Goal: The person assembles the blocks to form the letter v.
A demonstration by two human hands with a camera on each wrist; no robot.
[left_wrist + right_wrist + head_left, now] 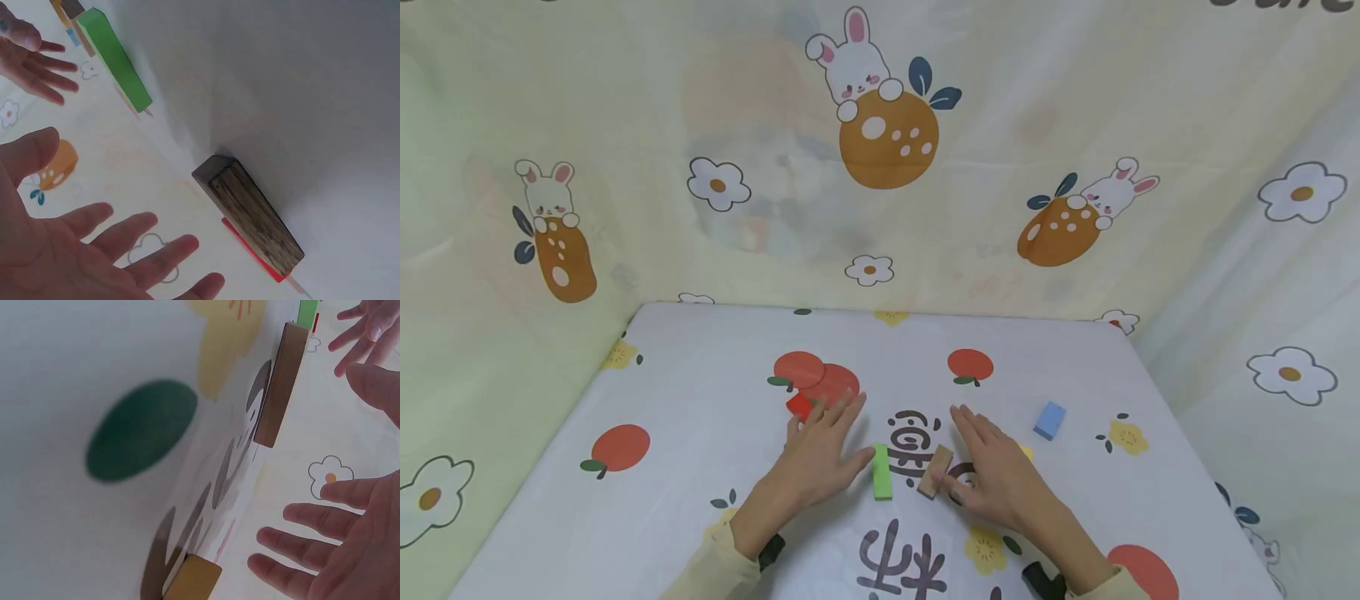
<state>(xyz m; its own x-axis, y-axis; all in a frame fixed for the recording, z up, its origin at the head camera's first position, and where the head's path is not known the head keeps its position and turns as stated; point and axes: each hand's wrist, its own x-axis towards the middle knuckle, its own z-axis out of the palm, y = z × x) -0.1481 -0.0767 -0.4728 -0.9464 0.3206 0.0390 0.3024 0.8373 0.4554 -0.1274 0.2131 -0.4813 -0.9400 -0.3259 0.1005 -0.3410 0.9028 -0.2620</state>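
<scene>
My left hand is held with straight, spread fingers above the table, its thumb close to a bright green block. A dark brown wood-grained block lies below that hand in the left wrist view, with a red block just beyond it. My right hand also has its fingers extended, holding nothing. Its thumb is nearest a tan wooden block; whether they touch I cannot tell. A yellow block sits by the right hand, mostly covered by it in the head view.
A light blue block rests to the right of the right hand. The white tablecloth has printed fruit, flowers and lettering. Behind the table's far edge hangs a curtain with rabbit prints.
</scene>
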